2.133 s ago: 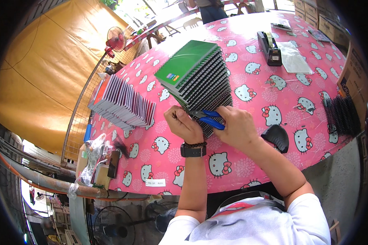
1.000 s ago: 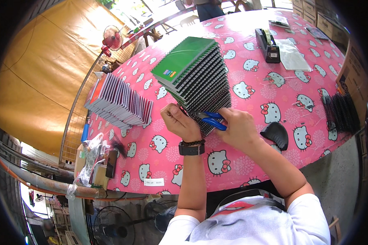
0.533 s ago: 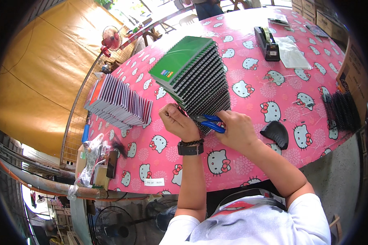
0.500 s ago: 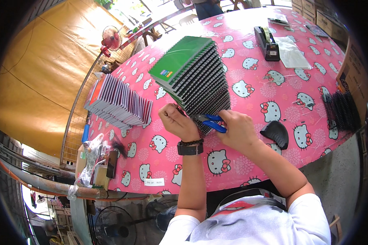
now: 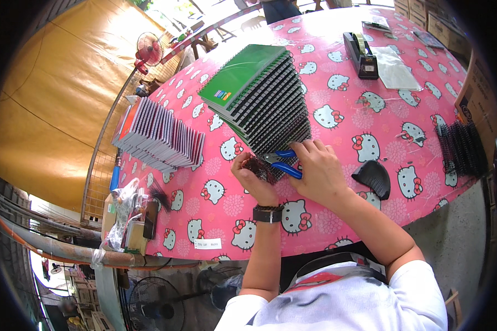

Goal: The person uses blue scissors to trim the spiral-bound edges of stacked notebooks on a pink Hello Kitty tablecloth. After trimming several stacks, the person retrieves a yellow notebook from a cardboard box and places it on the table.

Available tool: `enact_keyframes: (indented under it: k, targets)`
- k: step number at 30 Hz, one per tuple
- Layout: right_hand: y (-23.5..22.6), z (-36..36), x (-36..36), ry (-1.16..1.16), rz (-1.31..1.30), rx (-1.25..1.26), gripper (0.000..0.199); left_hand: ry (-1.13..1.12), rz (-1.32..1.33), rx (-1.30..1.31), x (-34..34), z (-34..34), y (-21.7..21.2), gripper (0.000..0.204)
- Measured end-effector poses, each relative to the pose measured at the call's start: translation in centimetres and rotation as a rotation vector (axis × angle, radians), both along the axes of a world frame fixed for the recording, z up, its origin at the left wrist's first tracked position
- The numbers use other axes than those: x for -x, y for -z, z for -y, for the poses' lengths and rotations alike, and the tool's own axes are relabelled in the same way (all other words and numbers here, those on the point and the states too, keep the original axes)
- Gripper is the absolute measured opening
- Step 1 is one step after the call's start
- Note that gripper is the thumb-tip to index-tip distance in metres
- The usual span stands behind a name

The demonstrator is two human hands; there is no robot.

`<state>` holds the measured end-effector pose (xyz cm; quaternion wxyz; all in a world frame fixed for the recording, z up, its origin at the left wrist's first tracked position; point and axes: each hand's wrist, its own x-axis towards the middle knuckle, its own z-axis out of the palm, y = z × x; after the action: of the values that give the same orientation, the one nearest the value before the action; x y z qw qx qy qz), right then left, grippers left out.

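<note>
Bare pink cartoon-print worktop (image 5: 337,118) lies open between the tall fanned stack of green spiral notebooks (image 5: 262,96) and the black tape dispenser (image 5: 360,55) — a black curved plastic piece (image 5: 373,176) blocks the right.

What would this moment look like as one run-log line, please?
left hand: holds notebook | right hand: grips pliers | stack touching

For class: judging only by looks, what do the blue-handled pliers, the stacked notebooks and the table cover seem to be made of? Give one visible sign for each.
Pliers: grey metal jaws, handles with a smooth blue coating, probably plastic.
Notebooks: card covers, the top one glossy green, bound with dark wire coils along the edge.
Table cover: likely vinyl, a printed pink cat pattern with a slight sheen.
</note>
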<state>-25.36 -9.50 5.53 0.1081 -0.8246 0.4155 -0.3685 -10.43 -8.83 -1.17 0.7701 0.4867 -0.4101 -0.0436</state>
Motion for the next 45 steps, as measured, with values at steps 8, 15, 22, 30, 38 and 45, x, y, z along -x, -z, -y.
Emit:
enact_keyframes:
  k: [8,15,22,30,38,45]
  targets:
    - [0.0,0.1,0.4,-0.054,0.015,-0.315,0.033,-0.060,0.096,0.015,-1.1,1.1,0.3,0.036]
    - [0.8,0.2,0.7,0.028,-0.041,-0.001,0.045,-0.022,0.031,0.093,0.2,1.3,-1.4,0.029]
    - [0.6,0.0,0.5,0.036,-0.021,-0.001,0.050,-0.012,0.043,0.025,-0.6,1.0,-1.2,0.024]
    - [0.6,0.1,-0.1,-0.013,-0.063,-0.153,0.038,-0.024,-0.008,0.065,-0.1,1.2,-1.1,0.022]
    - [1.2,0.2,1.0,0.023,0.007,0.042,0.038,-0.046,-0.022,0.046,-0.1,1.1,-1.4,0.023]
    - [1.5,0.2,0.2,-0.005,-0.058,-0.115,0.050,-0.030,-0.035,0.064,-0.4,1.3,-1.2,0.023]
